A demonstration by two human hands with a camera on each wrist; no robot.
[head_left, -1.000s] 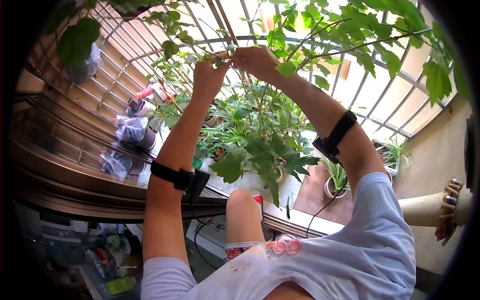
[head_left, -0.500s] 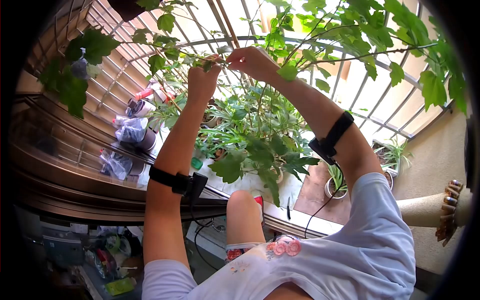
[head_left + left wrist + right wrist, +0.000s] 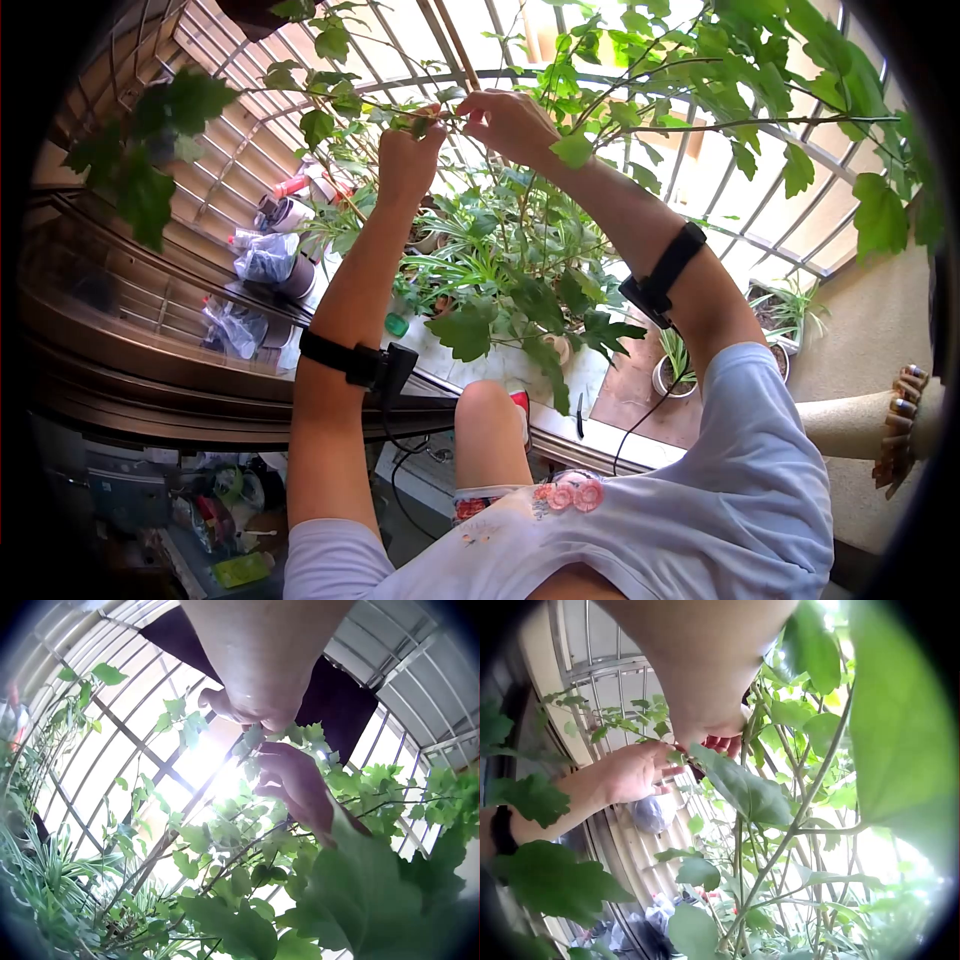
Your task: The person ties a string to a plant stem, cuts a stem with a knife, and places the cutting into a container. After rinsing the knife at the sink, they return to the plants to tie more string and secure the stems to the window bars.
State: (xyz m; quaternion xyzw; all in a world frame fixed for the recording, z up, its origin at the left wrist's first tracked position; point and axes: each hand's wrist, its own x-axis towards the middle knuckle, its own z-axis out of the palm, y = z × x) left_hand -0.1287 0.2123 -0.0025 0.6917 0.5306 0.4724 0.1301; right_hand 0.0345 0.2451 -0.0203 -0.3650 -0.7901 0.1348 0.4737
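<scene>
Both hands are raised to a thin leafy branch (image 3: pixel 345 103) that reaches across from the left in the head view. My left hand (image 3: pixel 406 160) grips it with curled fingers, close to a small leaf. Beside it, my right hand (image 3: pixel 515 126) pinches the same stretch of stem between thumb and fingers. The left wrist view has the right hand (image 3: pixel 296 776) just below the left, fingertips almost meeting. In the right wrist view the left hand (image 3: pixel 634 774) reaches in from the side, and a leaf partly covers the contact.
Metal bars (image 3: pixel 700 170) enclose the space beyond the plants. Potted spider plants (image 3: pixel 460 265) crowd the ledge below. Bagged pots (image 3: pixel 265 258) line the left side. A dark-handled knife (image 3: pixel 579 415) lies on the sill, and a leafy branch (image 3: pixel 740 125) hangs over my right arm.
Both hands shifted slightly left, then stayed nearly in place. The branch's leafy end at the far left has swung lower, and the branch at upper right has dipped a little.
</scene>
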